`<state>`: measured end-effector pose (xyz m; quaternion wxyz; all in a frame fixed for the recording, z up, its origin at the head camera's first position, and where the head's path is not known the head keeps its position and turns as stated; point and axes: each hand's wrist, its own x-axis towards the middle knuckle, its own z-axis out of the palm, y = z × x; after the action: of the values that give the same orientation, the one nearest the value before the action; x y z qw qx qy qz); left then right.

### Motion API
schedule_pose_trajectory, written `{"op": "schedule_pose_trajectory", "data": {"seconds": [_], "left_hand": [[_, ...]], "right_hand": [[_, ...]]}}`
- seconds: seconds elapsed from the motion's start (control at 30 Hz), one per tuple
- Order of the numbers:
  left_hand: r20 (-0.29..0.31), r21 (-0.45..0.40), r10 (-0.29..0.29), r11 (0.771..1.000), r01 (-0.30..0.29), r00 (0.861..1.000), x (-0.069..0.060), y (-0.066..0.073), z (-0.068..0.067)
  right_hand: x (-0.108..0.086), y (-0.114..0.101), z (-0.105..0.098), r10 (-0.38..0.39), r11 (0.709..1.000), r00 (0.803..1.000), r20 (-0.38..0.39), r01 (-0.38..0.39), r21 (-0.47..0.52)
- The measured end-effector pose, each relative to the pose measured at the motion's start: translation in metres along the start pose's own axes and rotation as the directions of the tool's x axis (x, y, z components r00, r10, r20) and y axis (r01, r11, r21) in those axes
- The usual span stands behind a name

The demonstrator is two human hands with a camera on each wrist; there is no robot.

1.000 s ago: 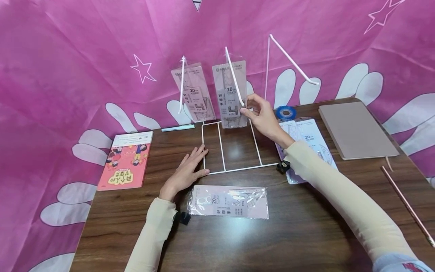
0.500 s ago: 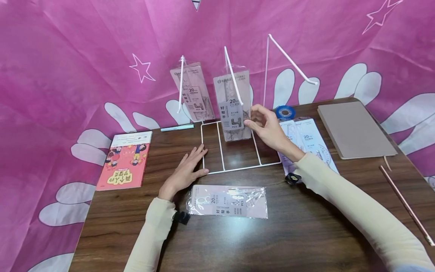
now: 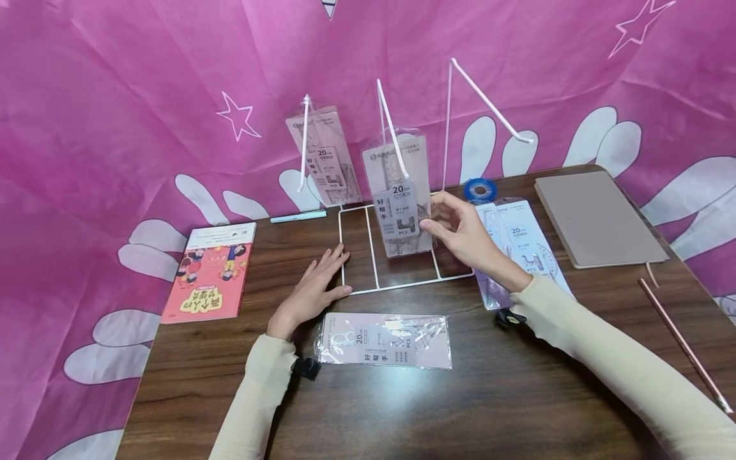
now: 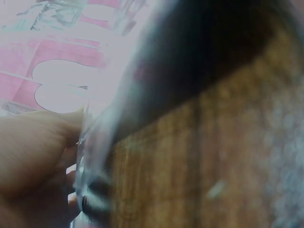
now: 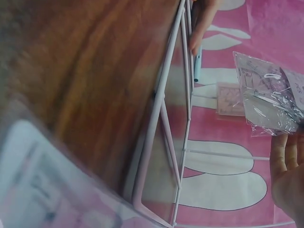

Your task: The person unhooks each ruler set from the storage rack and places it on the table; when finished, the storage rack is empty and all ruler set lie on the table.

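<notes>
My right hand (image 3: 460,233) pinches the right edge of a clear-bagged ruler set (image 3: 397,214) between thumb and fingers. The middle arm of a white wire display rack (image 3: 402,285) crosses in front of that ruler set's upper part. Whether its bag is hooked on the arm, I cannot tell. A second ruler set (image 3: 329,156) hangs at the rack's left arm. My left hand (image 3: 313,287) lies spread on the table, its fingertips at the left side of the rack's base. Just in front of it, another ruler set (image 3: 385,342) lies flat.
More packaged ruler sets (image 3: 517,243) lie to the right, by a blue tape roll (image 3: 480,190). Further right are a grey-brown notebook (image 3: 600,220) and a copper-coloured rod (image 3: 684,345). At left lie a red book (image 3: 213,275) and a light-blue pen (image 3: 298,216). Pink cloth (image 3: 144,96) hangs behind.
My right hand has drawn the pinched ruler set down and towards me along the rack's middle arm. The left hand has stayed in place.
</notes>
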<state>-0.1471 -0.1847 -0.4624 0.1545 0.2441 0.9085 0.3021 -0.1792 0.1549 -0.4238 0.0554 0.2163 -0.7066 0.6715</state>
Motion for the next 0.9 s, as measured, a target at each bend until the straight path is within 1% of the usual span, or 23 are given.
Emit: {"op": "schedule_pose_trajectory", "data": {"seconds": [0.1,0.2,0.33,0.73,0.9], "left_hand": [[0.001,-0.001,0.002,1.000,-0.002,1.000,0.000,0.000,0.000],[0.001,-0.004,0.003,1.000,-0.003,1.000,0.000,0.000,0.000],[0.000,-0.009,0.001,1.000,-0.001,1.000,0.000,0.000,-0.001],[0.001,-0.006,0.001,1.000,-0.001,1.000,0.000,0.000,-0.001],[0.000,-0.008,0.000,1.000,0.000,1.000,-0.001,-0.001,0.000]], "right_hand": [[-0.005,-0.002,0.000,-0.004,1.000,1.000,0.006,0.004,0.007],[-0.011,-0.005,-0.001,-0.009,1.000,1.000,0.011,0.009,-0.009],[-0.018,-0.008,-0.003,-0.002,0.999,1.000,0.020,0.003,-0.040],[-0.038,-0.021,-0.006,0.030,0.996,0.999,0.039,-0.026,-0.089],[-0.045,-0.024,-0.007,0.031,0.996,0.998,0.055,-0.026,-0.090]]}}
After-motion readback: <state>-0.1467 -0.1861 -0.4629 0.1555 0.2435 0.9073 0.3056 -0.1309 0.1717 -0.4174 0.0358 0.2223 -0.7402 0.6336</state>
